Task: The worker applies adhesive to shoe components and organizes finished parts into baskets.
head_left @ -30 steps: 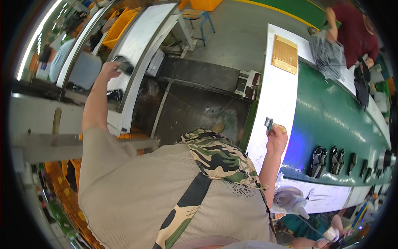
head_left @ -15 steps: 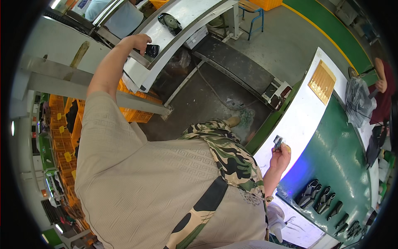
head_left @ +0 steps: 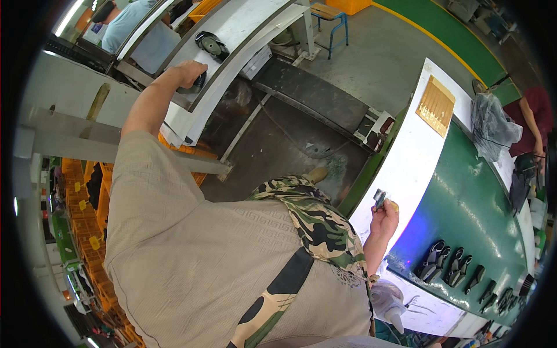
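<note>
At the upper left, my left hand (head_left: 190, 73) reaches to the white-topped bench and is closed over a glossy black piece (head_left: 199, 83), partly hidden under the fingers. Just beyond it lies a larger black, rounded item with a grey-green middle (head_left: 212, 46), possibly a shoe. On my right, my right hand (head_left: 384, 218) pinches a small dark piece with a shiny edge (head_left: 379, 197) above the white border of the green worktable. What kind of part it is I cannot make out. Something yellowish shows at a fingertip of this hand.
Several black shoe-like items (head_left: 434, 261) lie on the green worktable (head_left: 464, 203). A brown ribbed board (head_left: 436, 106) rests on its white border. A person in dark red (head_left: 531, 119) stands beyond, near clear plastic bags (head_left: 493, 127). A blue-legged stool (head_left: 332, 23) and orange crates (head_left: 78, 214) stand around.
My left hand has come down over the glossy black piece and closed on it. The right hand still pinches its small piece. The whole view has shifted slightly.
</note>
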